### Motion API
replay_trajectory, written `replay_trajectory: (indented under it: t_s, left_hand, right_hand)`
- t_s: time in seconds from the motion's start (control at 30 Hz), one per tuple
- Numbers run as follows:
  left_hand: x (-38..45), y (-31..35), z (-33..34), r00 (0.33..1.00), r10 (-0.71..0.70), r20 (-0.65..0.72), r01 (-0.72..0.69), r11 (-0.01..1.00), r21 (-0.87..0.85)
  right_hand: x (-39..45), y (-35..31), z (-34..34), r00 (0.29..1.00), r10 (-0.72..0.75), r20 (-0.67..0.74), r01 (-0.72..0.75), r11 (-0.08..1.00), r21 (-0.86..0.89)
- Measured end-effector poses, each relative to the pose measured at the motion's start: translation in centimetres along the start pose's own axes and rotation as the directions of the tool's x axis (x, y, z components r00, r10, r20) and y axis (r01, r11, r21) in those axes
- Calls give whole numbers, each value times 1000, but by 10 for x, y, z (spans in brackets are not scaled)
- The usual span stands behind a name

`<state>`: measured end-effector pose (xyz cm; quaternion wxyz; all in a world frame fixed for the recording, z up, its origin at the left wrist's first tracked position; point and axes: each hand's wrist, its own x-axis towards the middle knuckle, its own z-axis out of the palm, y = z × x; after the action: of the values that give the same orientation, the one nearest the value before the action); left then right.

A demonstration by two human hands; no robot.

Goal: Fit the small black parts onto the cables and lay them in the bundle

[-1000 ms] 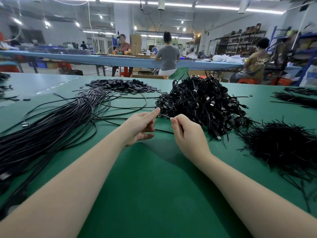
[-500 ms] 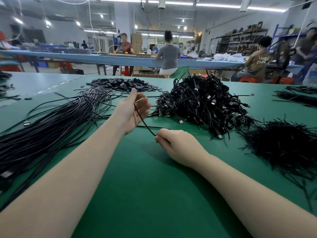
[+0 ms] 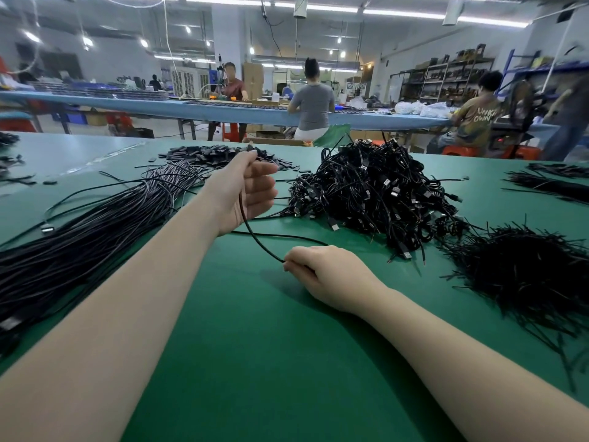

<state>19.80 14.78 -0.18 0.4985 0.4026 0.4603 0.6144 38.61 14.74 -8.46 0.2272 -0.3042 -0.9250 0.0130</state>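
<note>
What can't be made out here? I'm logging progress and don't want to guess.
Head view only:
- Whether a black part is fitted on the held cable: its upper end is behind the left hand, its lower end inside the right hand.
- The straight cable bundle: its near end is cut off by the left edge.
- The tangled cable heap: connector details too small.

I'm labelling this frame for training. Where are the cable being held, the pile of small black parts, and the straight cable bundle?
held cable (image 3: 255, 238): head view, on the curved stretch between the hands.
small black parts (image 3: 204, 154): head view, middle of the pile.
cable bundle (image 3: 95, 231): head view, mid-length of the strands.
</note>
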Motion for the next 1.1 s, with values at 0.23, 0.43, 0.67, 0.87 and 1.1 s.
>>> replay_trajectory:
  t_s: [0.23, 0.43, 0.67, 0.87, 1.1]
  left_hand:
    - [-1, 17, -11, 994, 13, 107, 32, 912, -410]
    - [-17, 19, -15, 768, -289, 571, 171, 952, 253]
    - [-14, -11, 26, 915, -293, 278, 186, 917, 354]
    - [-19, 34, 18, 922, 154, 356, -8, 925, -379]
    - [-31, 18, 18, 790, -368, 492, 88, 860, 502]
  right_hand:
    - [1, 7, 3, 991, 137, 7, -135, 971, 197]
    - [10, 27, -20, 925, 373, -69, -316, 858, 405]
    - [30, 1, -56, 892, 450, -49, -237, 556, 797]
    - [19, -5, -38, 912, 75, 403, -400, 379, 834]
    - [19, 22, -64, 876, 472, -96, -400, 825, 399]
